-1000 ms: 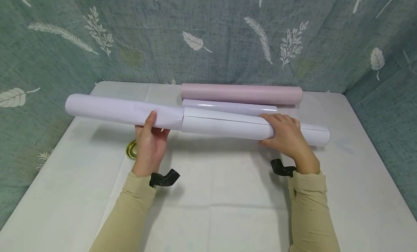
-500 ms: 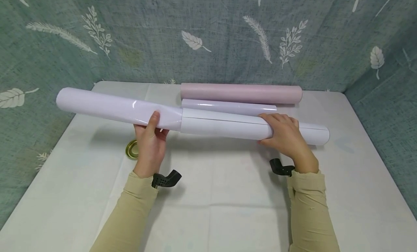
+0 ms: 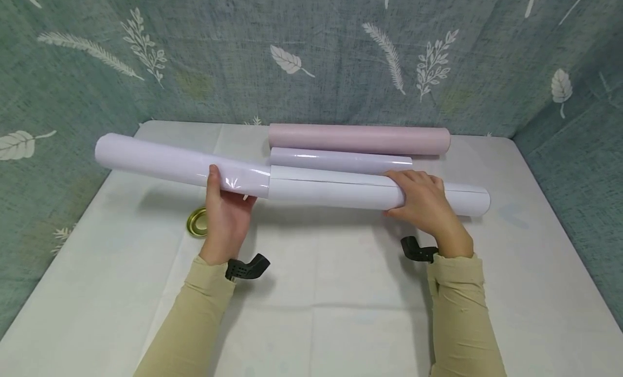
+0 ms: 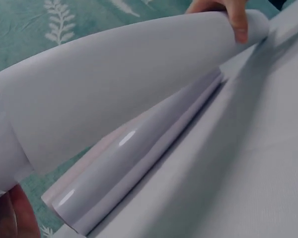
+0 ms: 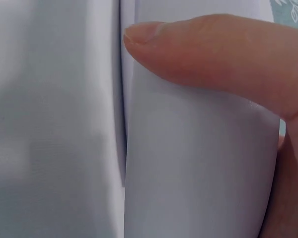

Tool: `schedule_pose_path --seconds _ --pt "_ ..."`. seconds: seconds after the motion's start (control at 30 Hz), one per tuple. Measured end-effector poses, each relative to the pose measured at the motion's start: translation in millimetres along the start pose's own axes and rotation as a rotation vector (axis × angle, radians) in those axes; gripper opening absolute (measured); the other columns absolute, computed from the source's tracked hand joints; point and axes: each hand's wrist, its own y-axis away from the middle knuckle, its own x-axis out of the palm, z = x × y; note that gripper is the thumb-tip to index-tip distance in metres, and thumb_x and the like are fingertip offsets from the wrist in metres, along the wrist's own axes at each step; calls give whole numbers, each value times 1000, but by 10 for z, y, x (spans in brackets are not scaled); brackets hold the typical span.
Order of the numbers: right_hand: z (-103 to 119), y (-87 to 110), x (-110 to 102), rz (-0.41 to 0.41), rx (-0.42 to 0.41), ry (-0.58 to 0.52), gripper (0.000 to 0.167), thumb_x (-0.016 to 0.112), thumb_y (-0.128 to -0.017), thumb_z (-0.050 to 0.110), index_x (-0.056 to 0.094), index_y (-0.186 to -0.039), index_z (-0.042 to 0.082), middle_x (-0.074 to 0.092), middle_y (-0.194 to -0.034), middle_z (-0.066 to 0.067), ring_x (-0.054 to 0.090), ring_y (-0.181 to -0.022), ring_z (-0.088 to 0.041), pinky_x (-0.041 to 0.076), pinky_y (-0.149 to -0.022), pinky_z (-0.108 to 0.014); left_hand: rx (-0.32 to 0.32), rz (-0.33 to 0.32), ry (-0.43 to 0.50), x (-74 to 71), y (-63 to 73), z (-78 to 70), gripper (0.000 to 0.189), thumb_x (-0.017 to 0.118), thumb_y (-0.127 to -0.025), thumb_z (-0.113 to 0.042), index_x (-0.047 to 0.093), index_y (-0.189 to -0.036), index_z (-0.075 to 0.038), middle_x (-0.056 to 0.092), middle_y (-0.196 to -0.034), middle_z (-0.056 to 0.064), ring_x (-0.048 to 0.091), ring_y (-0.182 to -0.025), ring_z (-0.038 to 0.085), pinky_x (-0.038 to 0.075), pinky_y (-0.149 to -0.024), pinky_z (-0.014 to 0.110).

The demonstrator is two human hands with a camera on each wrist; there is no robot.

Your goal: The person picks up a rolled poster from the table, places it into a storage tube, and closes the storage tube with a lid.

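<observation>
My left hand holds a glossy lilac roll of film or paper near its right end, thumb over the front and fingers beneath. That end runs into the open left mouth of a matte white paper roll. Over the right part of the white roll, my right hand grips from above. The left wrist view shows the wide mouth of the white roll around the lilac roll. In the right wrist view the thumb presses across the white roll.
Behind the held rolls, a shorter glossy lilac roll and a pink roll lie on the white-covered table. A gold ring of tape lies beside the left hand. A leaf-patterned green curtain surrounds the table.
The lilac roll's far end swung out to the left, then came partway back right. My left thumb has shifted left along it. The right hand keeps its grip on the white roll.
</observation>
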Motion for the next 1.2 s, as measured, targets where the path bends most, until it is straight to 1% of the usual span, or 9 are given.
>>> schedule_pose_path --seconds 0.1,0.27,0.33,0.47,0.63,0.9,1.1,1.13,1.2 --pt "-3 -4 14 14 5 14 73 80 -62 34 46 -126 26 49 -122 -4 38 -114 -29 19 -88 -53 -63 -1 26 -6 -3 5 51 56 -86 -40 32 -124 -18 40 -119 4 42 -112 22 27 -94 44" --pt "7 -15 34 24 18 40 73 79 -63 35 45 -126 25 49 -122 -5 38 -114 -30 19 -89 -54 -173 46 101 -20 3 59 52 56 -86 -39 30 -126 -18 39 -122 3 39 -116 23 24 -96 46" --pt "12 -20 40 29 20 49 73 79 -63 34 45 -127 25 49 -121 -5 38 -114 -30 20 -90 -54 -197 51 133 -30 6 77 54 56 -86 -40 29 -127 -18 38 -125 3 37 -118 24 24 -97 48" --pt "34 -21 44 50 31 62 75 79 -64 34 43 -128 23 48 -122 -6 38 -115 -30 19 -93 -53 -193 27 145 -41 6 107 57 57 -85 -40 28 -129 -19 36 -128 4 36 -121 25 24 -97 50" --pt "108 -33 74 54 37 82 76 79 -64 34 42 -129 20 47 -123 -8 38 -115 -31 18 -94 -53 -186 4 121 -32 17 151 55 57 -85 -37 27 -127 -18 35 -127 4 36 -119 24 27 -97 46" --pt "294 -95 188 -33 -75 116 77 79 -63 39 43 -128 19 50 -121 -5 42 -114 -26 23 -93 -50 -167 18 99 -9 34 208 51 56 -87 -35 28 -126 -18 36 -123 4 38 -116 21 29 -97 40" --pt "388 -155 204 -48 -75 165 89 78 -62 43 36 -135 15 34 -138 -9 23 -130 -26 20 -97 -52 -145 39 78 -17 44 237 43 54 -89 -31 32 -123 -16 38 -120 3 38 -115 21 28 -98 38" --pt "399 -161 208 -48 -73 165 90 78 -62 43 35 -136 14 33 -139 -10 22 -130 -27 20 -97 -52 -142 42 71 -18 46 240 41 54 -89 -30 34 -122 -15 38 -120 3 38 -114 21 27 -98 38" --pt "420 -164 222 -48 -74 170 91 78 -62 43 35 -136 13 36 -137 -9 28 -127 -26 22 -97 -51 -139 39 64 -19 53 246 36 53 -90 -28 37 -119 -14 40 -119 3 39 -113 20 28 -97 37"
